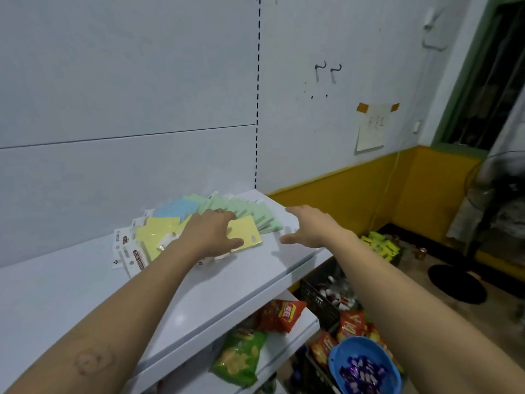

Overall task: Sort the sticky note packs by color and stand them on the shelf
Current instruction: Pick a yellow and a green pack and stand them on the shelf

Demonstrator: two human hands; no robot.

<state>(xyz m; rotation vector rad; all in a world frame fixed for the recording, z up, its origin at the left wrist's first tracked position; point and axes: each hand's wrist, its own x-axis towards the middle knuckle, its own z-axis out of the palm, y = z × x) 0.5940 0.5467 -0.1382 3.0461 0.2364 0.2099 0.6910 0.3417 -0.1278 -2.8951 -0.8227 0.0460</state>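
1. Smooth, glossy white shelf [85, 294], flat, with a rounded front lip; plain white back panel [113, 81] behind.
2. Near its right end, lying flat in a fanned heap, none upright: thin square sticky note packs in clear wrap with white card headers. Yellow packs [153, 234] at front left, blue packs [177, 207] behind, green packs [255, 213] overlapping toward the right.
3. Left hand [211, 233]: palm down, fingers spread, resting on the front yellow pack, gripping nothing.
4. Right hand [309, 227]: open and holding nothing, fingers loosely extended, hovering over the shelf's right corner, just beside the green packs.
5. Wide run of shelf left of and before the heap; only a narrow strip between the green packs and the right edge.
6. On the lower shelf: crinkly green snack bag [240, 356] and red snack bag [279, 314]; to their right, lower down, a round blue bowl [335, 362] of wrapped sweets.
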